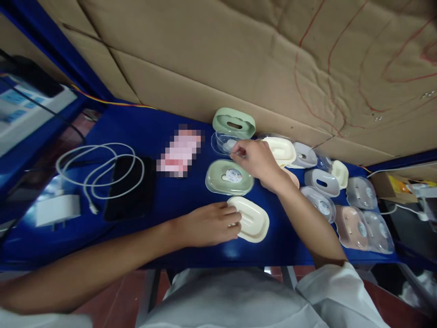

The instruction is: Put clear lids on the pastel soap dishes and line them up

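Note:
My left hand (215, 224) has its fingers curled over the left edge of a cream oval tray (255, 219) lying near the table's front. Further back, my right hand (254, 157) is closed, thumb and fingertips pinched at the right edge of a clear plastic lid (221, 142). Behind that lid a green oval dish (223, 119) with a slot leans on its side against the cardboard. Between my hands sits a green box (216, 178) under a clear cover with a round label. A second cream tray (282, 151) lies just right of my right hand.
Several grey, pink and cream boxes, among them a pink box (350, 223), crowd the right side. A blurred pink item (180, 152), a black phone (126, 196), a white cable (99, 146) and a charger (58, 209) lie left. Cardboard (191, 59) walls the back.

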Motion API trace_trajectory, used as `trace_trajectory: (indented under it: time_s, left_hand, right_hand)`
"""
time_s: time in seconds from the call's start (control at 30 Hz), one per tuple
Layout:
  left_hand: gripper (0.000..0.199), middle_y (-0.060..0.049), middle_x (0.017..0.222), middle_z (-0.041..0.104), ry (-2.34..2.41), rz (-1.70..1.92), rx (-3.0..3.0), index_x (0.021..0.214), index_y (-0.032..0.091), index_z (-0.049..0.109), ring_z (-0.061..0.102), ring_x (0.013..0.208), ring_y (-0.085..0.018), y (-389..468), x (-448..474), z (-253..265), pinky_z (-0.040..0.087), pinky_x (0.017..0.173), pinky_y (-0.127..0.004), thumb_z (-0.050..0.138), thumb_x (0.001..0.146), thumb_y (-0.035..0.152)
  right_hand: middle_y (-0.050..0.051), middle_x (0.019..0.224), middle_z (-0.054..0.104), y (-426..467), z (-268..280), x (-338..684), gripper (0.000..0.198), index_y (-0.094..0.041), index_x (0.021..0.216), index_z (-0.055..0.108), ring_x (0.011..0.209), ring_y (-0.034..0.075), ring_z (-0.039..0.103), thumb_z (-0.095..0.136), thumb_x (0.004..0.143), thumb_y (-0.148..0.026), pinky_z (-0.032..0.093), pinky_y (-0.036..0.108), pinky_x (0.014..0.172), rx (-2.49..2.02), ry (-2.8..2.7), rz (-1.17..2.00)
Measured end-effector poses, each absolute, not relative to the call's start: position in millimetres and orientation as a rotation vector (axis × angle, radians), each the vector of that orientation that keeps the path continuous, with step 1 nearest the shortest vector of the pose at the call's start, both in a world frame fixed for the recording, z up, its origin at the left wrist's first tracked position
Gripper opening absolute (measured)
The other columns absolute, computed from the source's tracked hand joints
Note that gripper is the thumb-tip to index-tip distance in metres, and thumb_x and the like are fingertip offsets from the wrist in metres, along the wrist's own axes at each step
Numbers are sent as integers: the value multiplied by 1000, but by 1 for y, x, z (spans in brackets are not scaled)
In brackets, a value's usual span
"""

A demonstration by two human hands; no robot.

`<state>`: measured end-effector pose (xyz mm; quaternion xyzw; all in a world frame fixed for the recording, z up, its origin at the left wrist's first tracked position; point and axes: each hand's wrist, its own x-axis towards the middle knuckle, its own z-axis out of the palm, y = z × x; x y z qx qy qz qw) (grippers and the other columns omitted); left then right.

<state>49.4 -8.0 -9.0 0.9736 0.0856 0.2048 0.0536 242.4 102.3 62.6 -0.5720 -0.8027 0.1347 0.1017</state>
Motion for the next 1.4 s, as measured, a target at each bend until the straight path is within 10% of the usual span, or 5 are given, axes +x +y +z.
trace_trajectory:
  time_s: [0.4,0.63,0.83,1.1,1.4]
  left_hand:
    - [6,-4,100,71,255,588,3015,104,19,71,65,93,-20,-5,47,-4,44,78,-36,73,101,15]
    - [31,-6,107,72,350,480,2994,98,19,69,65,105,-25,1,48,0,43,89,-40,82,98,47]
    - [32,-2,97,69,284,445,2989,94,21,65,62,92,-22,-2,50,-3,40,81,-39,82,98,48]
    - [36,-1,94,70,304,488,2985,92,21,64,62,89,-21,-2,48,-4,40,82,-38,87,94,49]
    - [34,-2,99,74,309,498,2959,92,21,65,65,92,-21,1,45,-2,43,86,-38,85,94,48]
  right_hand:
    - [2,92,74,-16,85,332,28,-30,131,63,80,22,76,57,110,-47,66,39,77,-1360,-1724,658]
    - [0,80,72,-135,16,399,29,-31,134,72,61,18,68,59,109,-37,61,33,57,-1709,-1487,608]
    - [16,133,74,-120,8,393,38,-20,138,70,126,33,69,64,106,-41,56,57,110,-1939,-1566,-85]
    - [14,145,70,-9,48,339,35,-26,144,65,136,30,65,52,111,-24,52,52,113,-1456,-2238,-267]
    - [23,163,53,132,56,276,65,-14,165,41,150,39,48,38,114,-54,37,62,122,-1542,-2412,-131]
